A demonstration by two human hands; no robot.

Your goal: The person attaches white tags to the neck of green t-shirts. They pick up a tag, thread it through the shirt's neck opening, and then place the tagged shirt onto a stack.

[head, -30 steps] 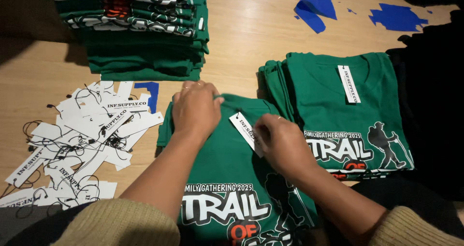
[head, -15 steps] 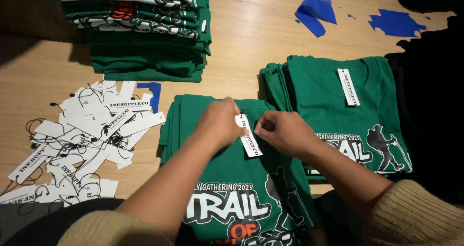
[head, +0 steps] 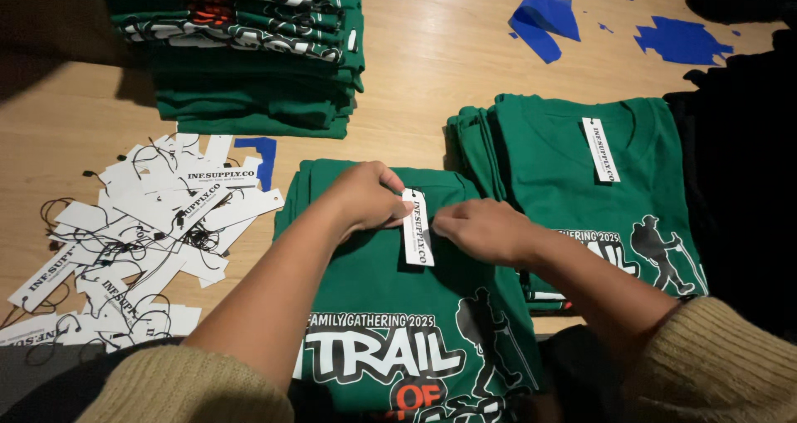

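Left hand (head: 365, 197) and right hand (head: 481, 228) pinch a white rectangular paper hang tag (head: 417, 228) at the collar of a green printed cotton T-shirt (head: 398, 307) (steadying it)

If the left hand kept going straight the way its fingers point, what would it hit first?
The left hand points right, at the white hang tag it already touches. Just past that lies the right hand, then probably the second green shirt pile.

A light wooden table (head: 432, 66) carries a far stack of green shirts (head: 249, 49), two near green shirt piles (head: 382, 290) (head: 581, 182), white tags (head: 141, 232) left, blue scraps (head: 614, 29) far right.
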